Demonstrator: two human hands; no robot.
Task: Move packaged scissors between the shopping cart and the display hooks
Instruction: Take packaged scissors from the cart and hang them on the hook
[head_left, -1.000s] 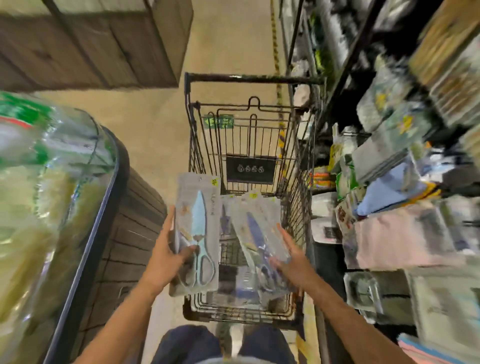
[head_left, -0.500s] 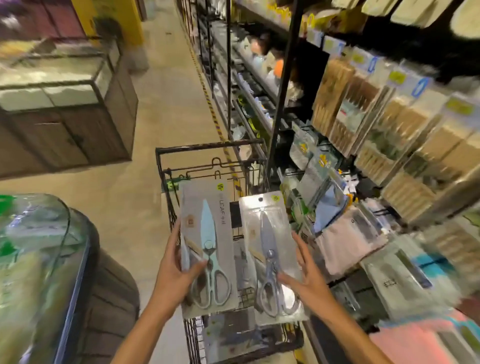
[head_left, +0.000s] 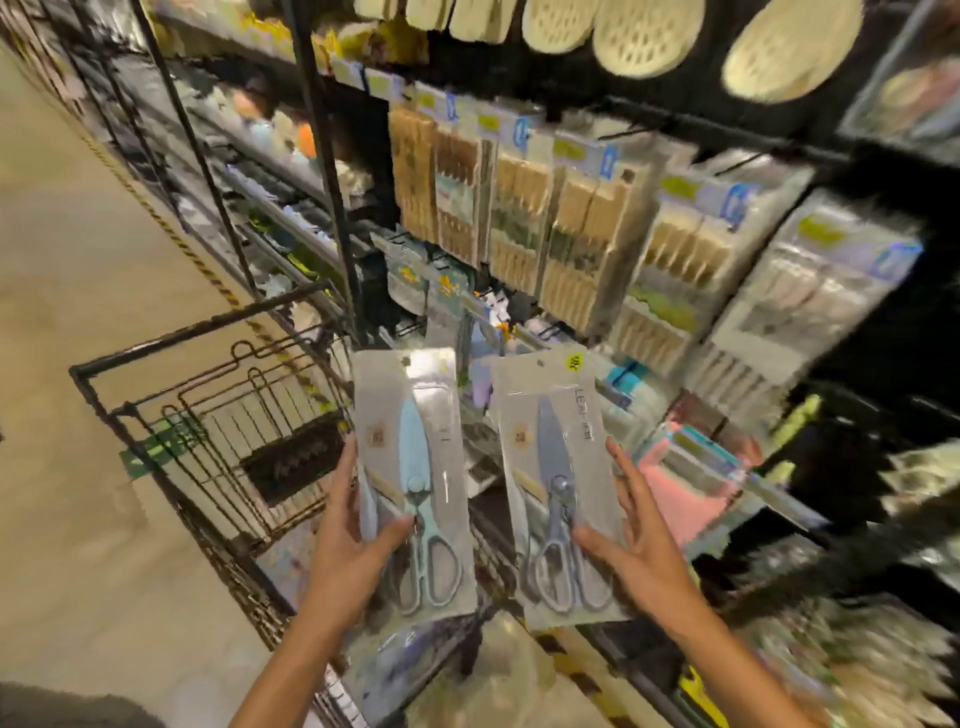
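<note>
My left hand (head_left: 349, 545) grips a packaged pair of light-blue scissors (head_left: 413, 467) by its lower left edge, thumb across the front. My right hand (head_left: 636, 540) holds a second pack, of grey-blue scissors (head_left: 558, 478), thumb on the front and fingers along its right edge. Both packs stand upright, side by side, in front of the display rack. The black wire shopping cart (head_left: 218, 415) is below and to the left of them. More scissor packs hang on display hooks (head_left: 421, 280) just above the two held packs.
Packs of wooden utensils (head_left: 524, 208) and cutlery (head_left: 810, 280) hang on the rack at the right. Round trivets (head_left: 639, 31) hang along the top. A black upright post (head_left: 324, 171) stands behind the cart. The tan aisle floor (head_left: 67, 312) stretches away to the left.
The view has swung up and right from the cart to the display rack. Both hands have carried their scissor packs up and rightward, out from over the cart and toward the hooks.
</note>
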